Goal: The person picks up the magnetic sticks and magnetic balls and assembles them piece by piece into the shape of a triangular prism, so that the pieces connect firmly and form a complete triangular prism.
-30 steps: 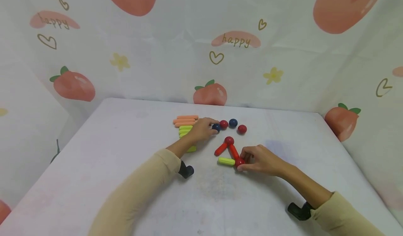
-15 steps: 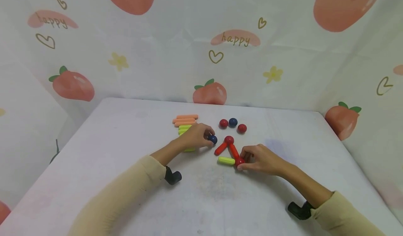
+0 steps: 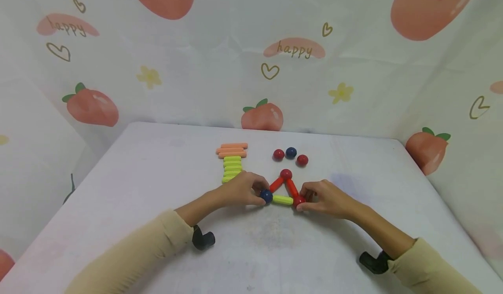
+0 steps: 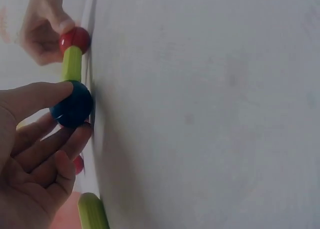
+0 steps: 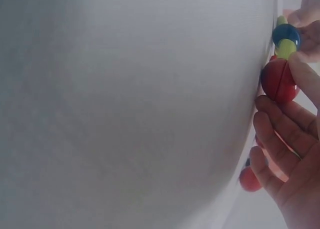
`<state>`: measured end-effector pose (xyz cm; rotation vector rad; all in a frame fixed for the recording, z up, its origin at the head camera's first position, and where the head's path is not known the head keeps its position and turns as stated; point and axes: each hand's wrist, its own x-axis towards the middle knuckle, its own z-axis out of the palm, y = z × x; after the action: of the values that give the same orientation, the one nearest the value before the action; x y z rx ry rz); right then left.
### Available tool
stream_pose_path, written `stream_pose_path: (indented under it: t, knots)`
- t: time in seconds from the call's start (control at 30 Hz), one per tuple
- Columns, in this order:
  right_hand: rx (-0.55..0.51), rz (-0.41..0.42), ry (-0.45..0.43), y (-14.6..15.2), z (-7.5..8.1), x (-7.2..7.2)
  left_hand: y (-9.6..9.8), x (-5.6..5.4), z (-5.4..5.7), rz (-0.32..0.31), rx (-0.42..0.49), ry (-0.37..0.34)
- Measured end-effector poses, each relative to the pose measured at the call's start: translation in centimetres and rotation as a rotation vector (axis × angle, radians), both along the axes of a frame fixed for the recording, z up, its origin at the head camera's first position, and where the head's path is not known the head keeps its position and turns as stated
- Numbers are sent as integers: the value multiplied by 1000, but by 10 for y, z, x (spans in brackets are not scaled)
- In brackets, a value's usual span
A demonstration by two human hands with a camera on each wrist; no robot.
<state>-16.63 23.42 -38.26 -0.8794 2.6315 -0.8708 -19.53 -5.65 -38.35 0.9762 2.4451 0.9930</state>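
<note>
Pinching, between thumb and fingers of left hand (image 3: 243, 189), one navy-blue ball (image 3: 266, 196) at near left corner of a triangle on white table (image 3: 271, 250). Clamping likewise, in right hand (image 3: 324, 199), one red ball (image 3: 299, 201) at near right corner, partly covered by fingertips in head view. Including, between these two, one lime-green stick (image 3: 282, 199); also two red sticks (image 3: 292, 188), slanting up to far red ball (image 3: 286, 174). Hard to make out: join of left red stick with navy-blue ball. Laid to the left: orange sticks (image 3: 232, 150), then row of lime-green sticks (image 3: 232, 164), nearest partly hidden behind left hand. Loose beyond triangle: two spare red balls (image 3: 302, 160), with spare navy-blue ball (image 3: 291, 153) between. Cut off in right wrist view, by right edge: both hands.
</note>
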Motion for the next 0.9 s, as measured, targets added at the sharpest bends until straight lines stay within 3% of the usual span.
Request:
stream_pose_path:
  t: [0.17,0.4,0.47,0.67,0.9]
  knots:
    - [2,-10,6,-2,0,-2,0,3,-2,21,17,-18]
    - [-31,-201,6,-16,5,-21,-1,2,-3,4,30,6]
    - [-36,-222,-12,-21,6,-29,-1,2,-3,-3,31,6]
    - [22,-177,-40,-37,7,-49,-1,1,-4,-15,38,3]
    - [14,-110,-38,-43,6,-56,-1,1,-3,-18,48,14]
